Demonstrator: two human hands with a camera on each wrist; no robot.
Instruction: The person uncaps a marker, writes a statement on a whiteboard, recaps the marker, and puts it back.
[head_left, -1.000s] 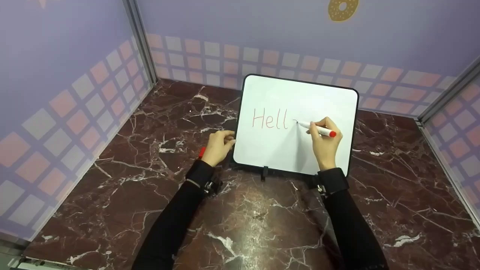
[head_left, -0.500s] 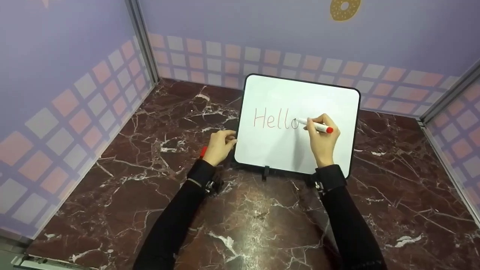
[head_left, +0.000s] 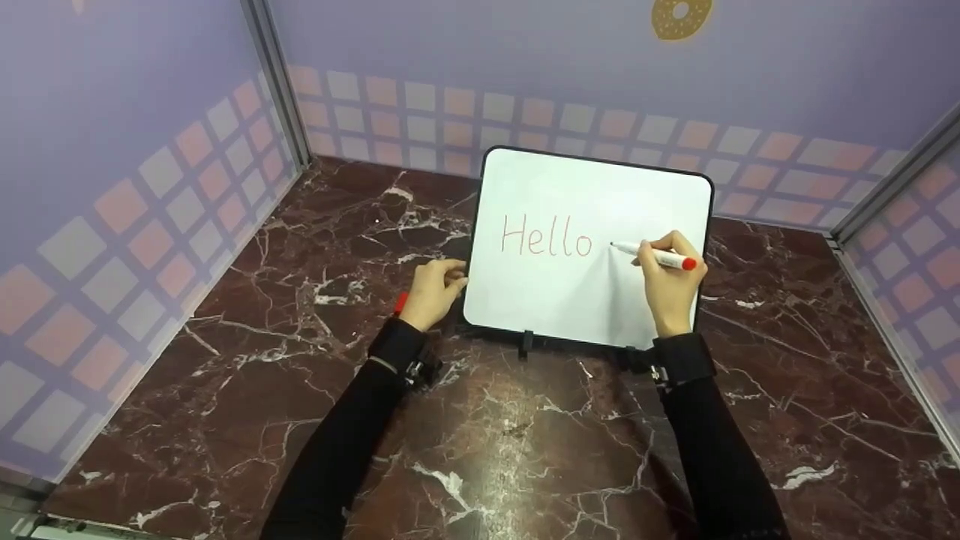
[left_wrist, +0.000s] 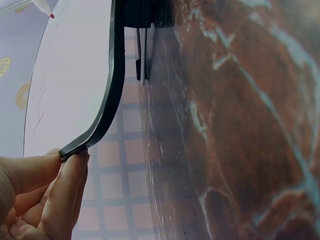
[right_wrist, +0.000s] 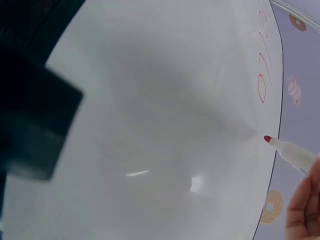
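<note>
A black-framed whiteboard [head_left: 540, 300] leans upright on a stand, with "Hello" in thin red letters across its left half. My left hand [head_left: 431, 291] pinches the board's left edge; the left wrist view shows thumb and fingers on either side of the black frame [left_wrist: 107, 117]. Between the fingers of my right hand [head_left: 670, 281] is a white marker [head_left: 660, 257] with a red end. Its red tip [right_wrist: 268, 138] points at the board just right of the "o", a small gap from its own shadow in the right wrist view.
A small red object [head_left: 401, 302] lies on the marble table [head_left: 262, 405], partly behind my left hand. Black stand feet [head_left: 526, 344] jut out below the board. Printed wall panels [head_left: 390, 45] enclose the back and both sides.
The "o" was drawn, finishing the word "Hello". My right hand then shifted right with the marker, off the letter. My left hand stays at the board's edge.
</note>
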